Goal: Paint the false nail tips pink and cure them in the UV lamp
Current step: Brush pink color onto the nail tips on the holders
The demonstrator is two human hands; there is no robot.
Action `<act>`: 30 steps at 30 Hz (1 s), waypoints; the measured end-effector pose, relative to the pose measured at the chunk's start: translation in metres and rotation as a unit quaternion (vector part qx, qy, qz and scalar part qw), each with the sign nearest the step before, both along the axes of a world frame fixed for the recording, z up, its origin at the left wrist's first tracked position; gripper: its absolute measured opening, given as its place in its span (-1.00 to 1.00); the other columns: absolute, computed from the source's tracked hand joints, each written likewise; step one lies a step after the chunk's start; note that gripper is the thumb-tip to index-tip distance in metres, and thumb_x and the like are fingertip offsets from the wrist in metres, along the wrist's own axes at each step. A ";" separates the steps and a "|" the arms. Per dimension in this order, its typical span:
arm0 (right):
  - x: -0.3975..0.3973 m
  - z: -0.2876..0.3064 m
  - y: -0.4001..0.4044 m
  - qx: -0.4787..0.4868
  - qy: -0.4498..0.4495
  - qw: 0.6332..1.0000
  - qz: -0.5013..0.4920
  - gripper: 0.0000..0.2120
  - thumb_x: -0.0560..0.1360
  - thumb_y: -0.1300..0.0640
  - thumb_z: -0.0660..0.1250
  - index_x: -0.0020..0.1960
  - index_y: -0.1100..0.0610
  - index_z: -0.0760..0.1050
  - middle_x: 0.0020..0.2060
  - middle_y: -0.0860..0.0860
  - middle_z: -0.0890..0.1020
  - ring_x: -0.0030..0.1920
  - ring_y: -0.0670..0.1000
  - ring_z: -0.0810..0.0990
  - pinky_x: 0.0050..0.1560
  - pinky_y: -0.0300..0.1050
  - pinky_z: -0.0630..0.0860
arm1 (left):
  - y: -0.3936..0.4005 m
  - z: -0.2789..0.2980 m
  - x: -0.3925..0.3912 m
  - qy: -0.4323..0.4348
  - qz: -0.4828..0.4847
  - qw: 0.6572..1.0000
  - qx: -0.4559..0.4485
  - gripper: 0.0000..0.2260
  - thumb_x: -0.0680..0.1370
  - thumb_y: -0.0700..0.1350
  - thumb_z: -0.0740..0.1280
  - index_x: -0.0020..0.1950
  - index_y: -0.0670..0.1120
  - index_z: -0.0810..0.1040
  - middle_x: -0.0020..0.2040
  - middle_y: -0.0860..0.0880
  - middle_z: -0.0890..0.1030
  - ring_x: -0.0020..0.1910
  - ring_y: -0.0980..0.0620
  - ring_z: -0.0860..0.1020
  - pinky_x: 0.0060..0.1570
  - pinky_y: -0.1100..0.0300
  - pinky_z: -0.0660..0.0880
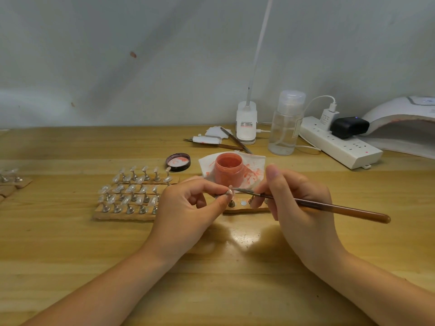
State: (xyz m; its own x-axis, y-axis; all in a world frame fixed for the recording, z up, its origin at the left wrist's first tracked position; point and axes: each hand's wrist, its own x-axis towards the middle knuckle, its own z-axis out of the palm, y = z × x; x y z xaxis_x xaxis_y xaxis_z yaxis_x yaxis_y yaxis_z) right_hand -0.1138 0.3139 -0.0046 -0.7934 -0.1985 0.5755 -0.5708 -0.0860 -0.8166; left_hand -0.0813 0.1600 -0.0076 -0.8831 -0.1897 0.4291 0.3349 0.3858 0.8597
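both hands work: left hand (188, 208) pinches a nail tip (230, 191), right hand (294, 208) grips the brush (317, 204), seemingly touching it.

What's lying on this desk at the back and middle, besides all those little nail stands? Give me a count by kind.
Paint jars: 1 (open, pink)
Jar lids: 1
Clear pump bottles: 1
Power strips: 1
UV lamps: 1
Desk lamp bases: 1
Brushes in hand: 1
Total: 7
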 end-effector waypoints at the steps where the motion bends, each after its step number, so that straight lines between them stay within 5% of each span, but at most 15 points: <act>1: 0.001 0.000 0.001 -0.002 -0.002 1.000 0.005 -0.67 0.52 0.08 0.18 -0.33 0.21 0.53 -0.50 0.05 0.58 -0.51 -0.21 0.49 -0.40 -0.48 0.33 | 0.000 0.001 0.000 0.000 -0.002 1.000 0.001 -0.88 0.34 -0.17 0.47 -0.29 0.06 0.63 -0.41 0.18 0.54 -0.51 0.19 0.33 -0.48 0.45 0.26; 5: 0.003 0.001 0.003 -0.029 -0.012 0.999 0.021 -0.63 0.52 0.11 0.15 -0.38 0.25 0.51 -0.51 0.08 0.55 -0.53 -0.21 0.48 -0.43 -0.47 0.34 | 0.001 0.002 0.001 0.004 -0.005 1.000 0.011 -0.94 0.26 0.03 0.40 -0.30 0.11 0.62 -0.42 0.15 0.54 -0.50 0.18 0.35 -0.49 0.43 0.27; 12: 0.001 0.005 -0.001 -0.027 -0.037 0.999 0.001 -0.65 0.49 0.07 0.17 -0.33 0.25 0.53 -0.46 0.09 0.58 -0.51 -0.21 0.48 -0.41 -0.46 0.35 | -0.001 0.000 0.000 -0.001 -0.005 1.000 -0.012 -0.93 0.34 -0.14 0.46 -0.27 0.04 0.64 -0.36 0.12 0.56 -0.48 0.18 0.35 -0.45 0.44 0.30; 30: 0.010 0.005 0.002 -0.048 -0.083 0.995 0.019 -0.60 0.45 0.02 0.20 -0.42 0.27 0.52 -0.56 0.09 0.54 -0.58 -0.18 0.45 -0.46 -0.47 0.33 | -0.001 -0.002 -0.001 0.003 -0.014 1.000 -0.006 -0.96 0.30 -0.03 0.43 -0.29 0.04 0.63 -0.40 0.20 0.51 -0.52 0.21 0.33 -0.47 0.50 0.23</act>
State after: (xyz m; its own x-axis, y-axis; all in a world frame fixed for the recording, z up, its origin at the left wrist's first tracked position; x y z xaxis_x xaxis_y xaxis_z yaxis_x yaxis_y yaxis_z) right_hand -0.1035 0.3160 0.0002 -0.8721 -0.1804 0.4549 -0.4236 -0.1874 -0.8863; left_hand -0.0824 0.1588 -0.0091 -0.8851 -0.1603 0.4369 0.3508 0.3872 0.8527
